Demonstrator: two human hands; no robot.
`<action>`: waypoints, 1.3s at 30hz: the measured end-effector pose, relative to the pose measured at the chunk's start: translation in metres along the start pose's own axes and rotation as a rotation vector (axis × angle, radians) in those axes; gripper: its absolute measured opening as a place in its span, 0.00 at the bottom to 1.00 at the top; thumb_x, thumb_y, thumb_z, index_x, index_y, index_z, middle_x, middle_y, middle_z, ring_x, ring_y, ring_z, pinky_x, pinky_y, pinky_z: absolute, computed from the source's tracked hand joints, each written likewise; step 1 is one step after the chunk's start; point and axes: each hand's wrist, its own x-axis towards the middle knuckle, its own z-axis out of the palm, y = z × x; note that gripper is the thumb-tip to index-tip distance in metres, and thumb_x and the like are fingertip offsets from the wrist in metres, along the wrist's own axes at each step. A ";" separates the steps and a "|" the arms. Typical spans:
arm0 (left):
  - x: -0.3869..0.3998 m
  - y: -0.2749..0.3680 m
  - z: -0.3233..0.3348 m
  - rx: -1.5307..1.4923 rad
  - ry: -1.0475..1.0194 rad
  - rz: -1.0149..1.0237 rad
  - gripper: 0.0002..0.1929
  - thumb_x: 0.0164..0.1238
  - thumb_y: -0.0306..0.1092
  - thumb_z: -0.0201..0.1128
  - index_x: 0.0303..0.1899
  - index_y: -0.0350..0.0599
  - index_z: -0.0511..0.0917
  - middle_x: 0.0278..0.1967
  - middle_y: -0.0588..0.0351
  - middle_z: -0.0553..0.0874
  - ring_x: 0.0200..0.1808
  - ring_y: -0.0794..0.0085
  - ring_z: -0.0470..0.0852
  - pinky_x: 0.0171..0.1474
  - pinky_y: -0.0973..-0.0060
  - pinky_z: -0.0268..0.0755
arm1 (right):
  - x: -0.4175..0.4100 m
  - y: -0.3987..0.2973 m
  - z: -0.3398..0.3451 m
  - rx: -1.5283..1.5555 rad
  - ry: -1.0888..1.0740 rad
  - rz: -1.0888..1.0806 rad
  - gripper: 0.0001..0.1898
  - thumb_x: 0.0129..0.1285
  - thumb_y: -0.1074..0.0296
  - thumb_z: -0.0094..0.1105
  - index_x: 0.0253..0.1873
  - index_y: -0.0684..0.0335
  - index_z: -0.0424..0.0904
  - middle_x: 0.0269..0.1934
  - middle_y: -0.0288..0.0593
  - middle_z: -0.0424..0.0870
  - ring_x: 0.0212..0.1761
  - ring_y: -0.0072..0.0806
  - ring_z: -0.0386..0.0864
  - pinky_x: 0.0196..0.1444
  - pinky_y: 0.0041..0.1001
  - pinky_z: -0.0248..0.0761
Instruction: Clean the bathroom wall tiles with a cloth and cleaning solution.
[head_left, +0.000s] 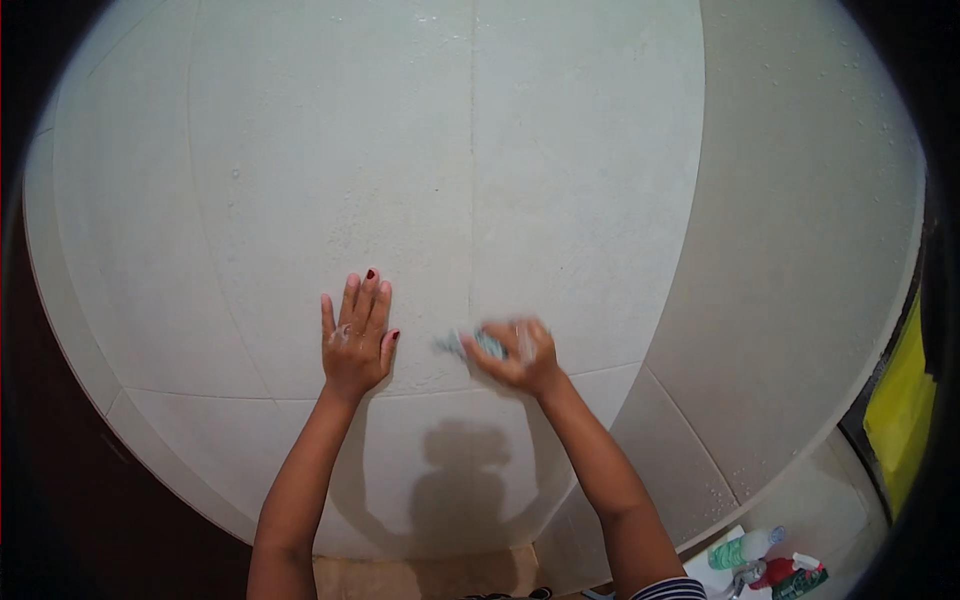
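My left hand (357, 337) lies flat against a pale tiled wall (322, 150), fingers pointing up and thumb out to the side, with nothing in it. Some white foam sits on its back near the fingers. To the right, my right hand (521, 352) grips a greenish-white scrubbing pad (489, 345) and holds it at the wall. Hand and pad are blurred, so the pad's exact kind is unclear. A grout line runs just below both hands, and wet streaks and droplets show on the tiles.
A side wall (780, 187) meets the tiled wall at the right. At the lower right stand a clear bottle with a green label (742, 549), a red and green spray bottle (795, 577) and a metal tap (746, 579). Something yellow (900, 420) hangs at the far right.
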 end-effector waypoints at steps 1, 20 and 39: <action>0.000 -0.001 0.000 -0.004 -0.006 -0.001 0.29 0.61 0.37 0.52 0.64 0.41 0.61 0.67 0.50 0.60 0.70 0.58 0.53 0.68 0.52 0.34 | -0.019 -0.007 -0.009 0.032 -0.131 -0.003 0.10 0.53 0.64 0.64 0.41 0.42 0.79 0.34 0.34 0.80 0.30 0.30 0.77 0.25 0.28 0.69; 0.001 0.005 0.008 -0.056 0.006 -0.071 0.25 0.63 0.34 0.49 0.63 0.48 0.65 0.65 0.56 0.64 0.69 0.61 0.57 0.69 0.54 0.37 | -0.068 0.062 -0.017 0.455 -0.043 0.211 0.14 0.58 0.75 0.53 0.50 0.55 0.76 0.39 0.38 0.80 0.46 0.33 0.77 0.60 0.34 0.62; -0.010 -0.002 0.019 -0.071 0.124 -0.105 0.26 0.67 0.41 0.44 0.65 0.41 0.59 0.67 0.48 0.58 0.70 0.51 0.48 0.67 0.48 0.27 | 0.188 0.108 -0.002 -0.223 0.011 -0.127 0.22 0.60 0.65 0.53 0.60 0.39 0.69 0.63 0.40 0.65 0.66 0.36 0.59 0.65 0.45 0.49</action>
